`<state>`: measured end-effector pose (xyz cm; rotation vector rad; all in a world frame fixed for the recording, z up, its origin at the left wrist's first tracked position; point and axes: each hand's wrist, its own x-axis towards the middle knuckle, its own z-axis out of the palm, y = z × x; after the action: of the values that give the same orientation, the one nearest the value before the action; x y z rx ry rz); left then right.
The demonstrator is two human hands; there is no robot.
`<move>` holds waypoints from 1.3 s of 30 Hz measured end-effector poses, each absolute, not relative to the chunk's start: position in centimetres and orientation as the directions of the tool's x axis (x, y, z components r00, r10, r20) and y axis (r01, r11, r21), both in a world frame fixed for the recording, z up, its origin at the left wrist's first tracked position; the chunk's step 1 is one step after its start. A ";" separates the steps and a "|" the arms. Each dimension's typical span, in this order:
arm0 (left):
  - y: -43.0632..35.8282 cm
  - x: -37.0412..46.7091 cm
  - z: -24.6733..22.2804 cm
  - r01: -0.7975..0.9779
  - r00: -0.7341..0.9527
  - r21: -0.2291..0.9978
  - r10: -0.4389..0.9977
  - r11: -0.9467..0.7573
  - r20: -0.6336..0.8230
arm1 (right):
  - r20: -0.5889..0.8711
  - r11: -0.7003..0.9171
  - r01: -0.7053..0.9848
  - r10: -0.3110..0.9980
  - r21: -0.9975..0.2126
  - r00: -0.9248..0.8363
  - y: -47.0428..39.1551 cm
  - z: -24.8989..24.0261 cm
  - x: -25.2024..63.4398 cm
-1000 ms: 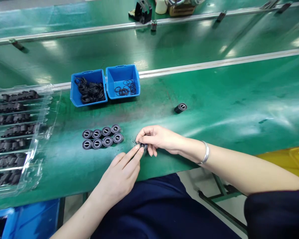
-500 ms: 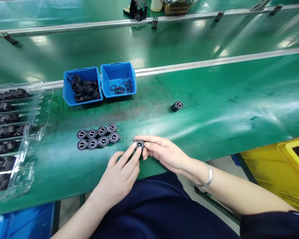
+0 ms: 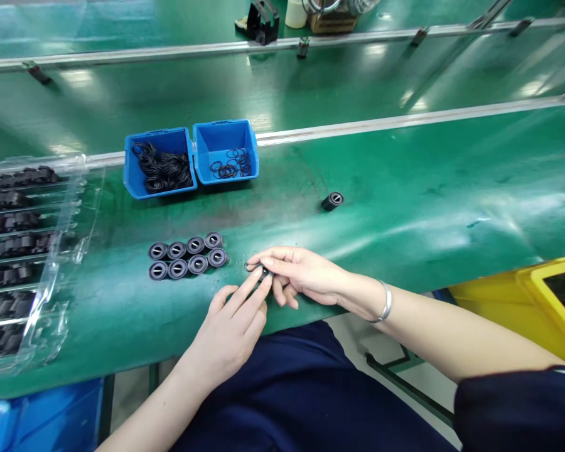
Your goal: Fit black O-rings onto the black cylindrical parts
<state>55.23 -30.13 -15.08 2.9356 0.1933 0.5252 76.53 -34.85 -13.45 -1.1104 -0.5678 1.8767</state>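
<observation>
A small round black part (image 3: 265, 272) stands at the front of the green table, mostly hidden by fingers. My left hand (image 3: 238, 323) is closed on it from the near left, its fingertips pressing the rim. From the right, my right hand (image 3: 299, 273) pinches the same part between thumb and index finger, the other fingers curled below. Left of the hands sit several black cylindrical parts (image 3: 187, 256) in two rows, each with a pale slot on top. A single similar black cylinder (image 3: 332, 200) stands apart, farther back on the right.
Two blue bins (image 3: 225, 130) stand behind, holding black rubber rings (image 3: 167, 172). A clear plastic tray (image 3: 78, 188) with rows of black parts lies at the left. A yellow crate (image 3: 503, 311) is at the lower right, a blue one (image 3: 56, 414) at the lower left.
My right thumb and index finger have shifted over the top of the black part, and the right hand has turned slightly. The left hand stays nearly in place. The view has moved a little.
</observation>
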 end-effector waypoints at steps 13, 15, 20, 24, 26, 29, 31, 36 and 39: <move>-30.9 55.9 -15.2 0.141 0.911 0.176 0.197 -0.974 0.363 | -0.465 -0.563 -0.435 0.826 -0.703 -0.319 -34.0 -13.7 77.5; -30.8 55.7 -15.2 0.126 0.921 0.185 0.184 -0.975 0.344 | -0.472 -0.585 -0.456 0.811 -0.671 -0.346 -34.0 -13.5 77.6; -30.7 55.4 -15.2 0.099 0.929 0.196 0.161 -0.976 0.334 | -0.435 -0.566 -0.494 0.824 -0.660 -0.363 -34.2 -13.5 77.7; -30.5 55.1 -15.0 0.074 0.942 0.171 0.125 -0.983 0.311 | -0.412 -0.516 -0.478 0.856 -0.711 -0.311 -34.4 -14.1 77.2; -30.4 55.0 -14.9 0.092 0.945 0.157 0.136 -0.983 0.298 | -0.418 -0.504 -0.461 0.864 -0.730 -0.282 -34.5 -14.3 76.9; -30.4 55.1 -14.7 0.101 0.950 0.144 0.138 -0.984 0.279 | -0.445 -0.517 -0.461 0.856 -0.721 -0.263 -34.6 -14.1 76.7; -30.5 55.2 -14.7 0.098 0.952 0.126 0.130 -0.987 0.277 | -0.445 -0.519 -0.496 0.854 -0.697 -0.268 -34.6 -13.9 76.8; -30.6 55.2 -14.8 0.099 0.949 0.143 0.137 -0.985 0.285 | -0.410 -0.504 -0.505 0.864 -0.701 -0.292 -34.8 -13.8 76.9; -30.3 55.0 -14.8 0.051 0.948 0.174 0.102 -0.983 0.300 | -0.414 -0.491 -0.471 0.871 -0.733 -0.264 -34.7 -14.1 76.8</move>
<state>55.02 -30.32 -14.80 2.9382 0.1161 0.4651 76.79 -34.71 -14.10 -1.0276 -0.5996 1.8789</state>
